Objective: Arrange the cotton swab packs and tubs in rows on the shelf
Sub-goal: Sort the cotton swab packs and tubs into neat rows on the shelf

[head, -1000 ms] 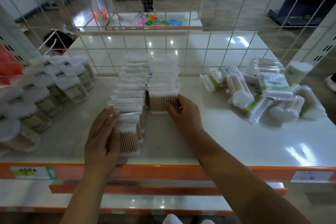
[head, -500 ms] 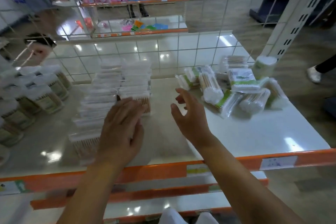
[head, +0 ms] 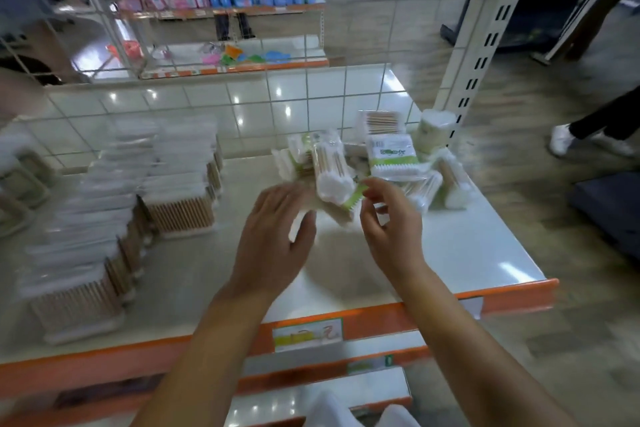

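Observation:
Two rows of flat clear cotton swab packs stand lined up on the white shelf, left of centre. A loose heap of swab packs lies at the right rear, with a green-labelled pack on top and a round tub behind it. My left hand hovers with relaxed fingers just in front of the heap, holding nothing. My right hand is beside it, fingers loosely curled, its fingertips at a green-edged pack; whether they pinch it is unclear.
Round tubs stand blurred at the far left. A white wire grid backs the shelf. An orange shelf edge runs along the front, and a slotted upright post stands at the right. A person's legs pass on the right.
Both hands have left the two rows of packs and moved right, toward the loose heap. The view has turned right with them.

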A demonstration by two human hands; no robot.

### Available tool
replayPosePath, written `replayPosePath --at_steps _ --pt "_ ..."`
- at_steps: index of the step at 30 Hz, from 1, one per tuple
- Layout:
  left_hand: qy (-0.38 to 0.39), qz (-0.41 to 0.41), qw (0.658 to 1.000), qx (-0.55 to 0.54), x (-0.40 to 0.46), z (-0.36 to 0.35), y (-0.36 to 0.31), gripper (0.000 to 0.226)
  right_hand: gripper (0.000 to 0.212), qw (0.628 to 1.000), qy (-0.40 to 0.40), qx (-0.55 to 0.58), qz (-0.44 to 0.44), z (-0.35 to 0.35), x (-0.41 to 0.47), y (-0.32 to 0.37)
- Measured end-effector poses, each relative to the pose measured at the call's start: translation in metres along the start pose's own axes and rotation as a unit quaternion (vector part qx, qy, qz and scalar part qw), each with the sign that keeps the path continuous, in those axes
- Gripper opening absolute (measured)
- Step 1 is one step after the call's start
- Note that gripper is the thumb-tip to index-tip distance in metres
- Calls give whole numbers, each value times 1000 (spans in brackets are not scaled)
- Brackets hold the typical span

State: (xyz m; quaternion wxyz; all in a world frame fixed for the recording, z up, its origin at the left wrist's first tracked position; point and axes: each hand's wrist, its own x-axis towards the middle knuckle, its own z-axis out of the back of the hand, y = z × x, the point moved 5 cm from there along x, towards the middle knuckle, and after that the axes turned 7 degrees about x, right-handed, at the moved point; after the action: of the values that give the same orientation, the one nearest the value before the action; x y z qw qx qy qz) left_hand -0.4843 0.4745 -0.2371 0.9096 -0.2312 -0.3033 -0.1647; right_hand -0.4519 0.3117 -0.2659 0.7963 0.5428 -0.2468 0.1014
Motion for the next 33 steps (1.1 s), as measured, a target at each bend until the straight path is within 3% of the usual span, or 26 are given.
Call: replayPosePath --at_steps 3,6,9,15,21,24,29,33 --pt "19 153 980 -123 28 -24 6 42 31 1000 -1 3 -13 -2 12 -6" --pt "37 351 911 -213 46 -50 14 61 32 1000 9 2 -18 -10 28 -4" --pt "44 416 879 -229 56 -68 16 65 31 1000 7 -7 -15 -18 37 -4" --pt "35 420 872 -250 48 -80 22 24 68 998 57 18 14 -25 28 -14" --pt "-21 413 858 -304 29 -77 19 16 49 1000 11 25 8 -24 31 -19" --pt "-48 415 850 -322 20 -77 20 21 38 1000 11 18 14 -24 31 -20" --pt "-85 388 820 -412 18 -68 16 29 41 997 1 75 11 -22 29 -19" --pt "-48 346 807 -477 17 -69 15 38 45 985 13 167 -31 -21 26 -23"
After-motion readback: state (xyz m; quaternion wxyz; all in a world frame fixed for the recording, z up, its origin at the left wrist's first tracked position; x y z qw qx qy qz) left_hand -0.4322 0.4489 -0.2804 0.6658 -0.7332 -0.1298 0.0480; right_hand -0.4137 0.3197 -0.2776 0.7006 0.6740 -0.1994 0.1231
